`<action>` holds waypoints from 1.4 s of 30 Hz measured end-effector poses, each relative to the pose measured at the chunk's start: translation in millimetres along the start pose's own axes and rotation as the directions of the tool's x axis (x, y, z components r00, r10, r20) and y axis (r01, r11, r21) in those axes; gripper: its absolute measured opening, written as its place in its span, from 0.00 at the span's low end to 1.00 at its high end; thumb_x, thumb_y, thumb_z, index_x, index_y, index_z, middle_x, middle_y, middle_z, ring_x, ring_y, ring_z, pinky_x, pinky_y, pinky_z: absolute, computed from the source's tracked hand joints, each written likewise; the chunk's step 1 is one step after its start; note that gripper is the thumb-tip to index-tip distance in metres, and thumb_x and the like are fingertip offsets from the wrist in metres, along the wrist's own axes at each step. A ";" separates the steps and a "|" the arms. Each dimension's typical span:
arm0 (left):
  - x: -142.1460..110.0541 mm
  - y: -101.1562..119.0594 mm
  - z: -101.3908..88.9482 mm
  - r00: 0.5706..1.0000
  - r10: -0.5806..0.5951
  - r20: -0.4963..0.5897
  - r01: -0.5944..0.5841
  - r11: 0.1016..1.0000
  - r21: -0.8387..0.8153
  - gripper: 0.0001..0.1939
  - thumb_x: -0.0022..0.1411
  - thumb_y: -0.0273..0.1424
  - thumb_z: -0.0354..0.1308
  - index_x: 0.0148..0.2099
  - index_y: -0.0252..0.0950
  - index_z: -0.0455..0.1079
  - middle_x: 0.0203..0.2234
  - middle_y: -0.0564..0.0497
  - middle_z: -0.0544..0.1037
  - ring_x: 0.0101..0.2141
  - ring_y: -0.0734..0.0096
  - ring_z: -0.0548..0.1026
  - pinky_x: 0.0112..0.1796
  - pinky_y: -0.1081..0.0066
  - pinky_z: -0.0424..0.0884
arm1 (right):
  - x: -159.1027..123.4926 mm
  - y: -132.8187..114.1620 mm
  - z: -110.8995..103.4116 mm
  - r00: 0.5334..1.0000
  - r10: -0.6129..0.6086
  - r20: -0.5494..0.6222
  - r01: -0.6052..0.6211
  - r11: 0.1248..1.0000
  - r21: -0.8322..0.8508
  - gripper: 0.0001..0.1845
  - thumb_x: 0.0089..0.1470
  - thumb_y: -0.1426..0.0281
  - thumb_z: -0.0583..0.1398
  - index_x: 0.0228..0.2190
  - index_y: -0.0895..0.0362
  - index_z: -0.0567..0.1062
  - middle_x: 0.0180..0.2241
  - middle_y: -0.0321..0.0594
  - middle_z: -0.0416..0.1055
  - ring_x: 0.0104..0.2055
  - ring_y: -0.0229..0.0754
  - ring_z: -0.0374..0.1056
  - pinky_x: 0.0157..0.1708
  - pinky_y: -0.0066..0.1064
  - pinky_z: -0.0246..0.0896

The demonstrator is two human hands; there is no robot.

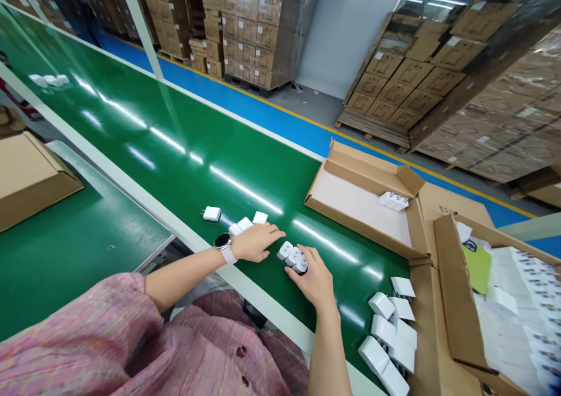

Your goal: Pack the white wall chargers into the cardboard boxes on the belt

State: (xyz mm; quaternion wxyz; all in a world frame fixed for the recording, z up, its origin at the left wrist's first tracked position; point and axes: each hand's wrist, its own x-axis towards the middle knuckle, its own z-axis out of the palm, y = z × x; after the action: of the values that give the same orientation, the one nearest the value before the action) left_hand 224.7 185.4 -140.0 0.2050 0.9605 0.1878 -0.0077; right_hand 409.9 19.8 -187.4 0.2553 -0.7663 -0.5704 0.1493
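My left hand (256, 242), with a smartwatch (224, 244) on its wrist, lies flat on the green conveyor belt (184, 156), its fingertips just beyond a row of white plug adapters (291, 256). My right hand (314, 279) closes on the near end of that row, holding the last adapter. Past my left hand, several loose white adapters (244, 223) rest on the belt, and one more (211, 213) lies farther left. Several larger white adapters (381, 332) stand in a group near the belt's right edge.
An open cardboard tray (359, 200) holds a small group of white adapters (393, 201). A carton (504, 302) packed with white items stands at the right. Stacked cartons on pallets (258, 28) line the blue-edged aisle behind. A flat carton (26, 177) rests on a second green surface at left.
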 end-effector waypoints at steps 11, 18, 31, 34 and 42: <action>-30.7 -6.3 22.5 0.906 -0.353 -0.233 0.343 0.936 -0.082 0.18 0.74 0.43 0.53 0.58 0.38 0.69 0.48 0.41 0.77 0.49 0.52 0.76 0.45 0.61 0.73 | 4.4 -14.1 21.2 0.996 -0.053 -0.068 0.049 0.997 -0.060 0.20 0.62 0.56 0.60 0.53 0.46 0.76 0.48 0.41 0.80 0.48 0.52 0.71 0.32 0.37 0.66; -23.6 21.2 41.1 0.917 -0.313 -0.248 0.241 0.929 -0.280 0.24 0.79 0.44 0.42 0.45 0.38 0.77 0.44 0.46 0.77 0.44 0.61 0.77 0.42 0.67 0.73 | 2.1 -19.8 27.9 0.996 -0.061 -0.059 0.059 0.997 -0.045 0.20 0.58 0.57 0.64 0.52 0.46 0.77 0.49 0.40 0.80 0.49 0.52 0.71 0.31 0.36 0.66; -41.2 32.9 43.0 0.956 -0.160 -0.244 0.105 0.969 -0.225 0.22 0.62 0.53 0.66 0.43 0.39 0.72 0.40 0.48 0.78 0.43 0.57 0.77 0.41 0.65 0.72 | -17.2 -13.6 3.7 0.998 -0.067 -0.002 0.067 0.998 0.000 0.30 0.55 0.62 0.64 0.60 0.44 0.72 0.54 0.40 0.76 0.54 0.53 0.70 0.40 0.41 0.72; -50.6 46.5 53.0 0.996 -0.038 -0.086 0.019 0.979 -0.203 0.23 0.57 0.49 0.72 0.47 0.40 0.74 0.42 0.49 0.78 0.42 0.57 0.78 0.39 0.67 0.72 | -29.9 -3.2 -6.1 0.999 -0.038 0.006 0.037 0.996 0.082 0.34 0.55 0.62 0.63 0.63 0.45 0.69 0.57 0.42 0.73 0.56 0.54 0.69 0.47 0.46 0.73; -42.2 29.2 40.4 0.991 -0.093 -0.101 0.026 0.848 -0.529 0.22 0.62 0.42 0.70 0.53 0.40 0.70 0.46 0.48 0.78 0.44 0.60 0.78 0.45 0.66 0.73 | -69.1 31.9 -42.4 0.992 0.123 0.002 -0.119 0.955 0.271 0.39 0.54 0.62 0.62 0.66 0.44 0.63 0.62 0.45 0.67 0.57 0.53 0.69 0.40 0.41 0.75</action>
State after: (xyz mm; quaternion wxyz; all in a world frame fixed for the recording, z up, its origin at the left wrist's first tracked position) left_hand 198.6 129.5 -161.8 0.4480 0.8599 0.2246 0.0969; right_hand 436.4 -62.3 -174.6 0.3522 -0.7586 -0.4949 0.2356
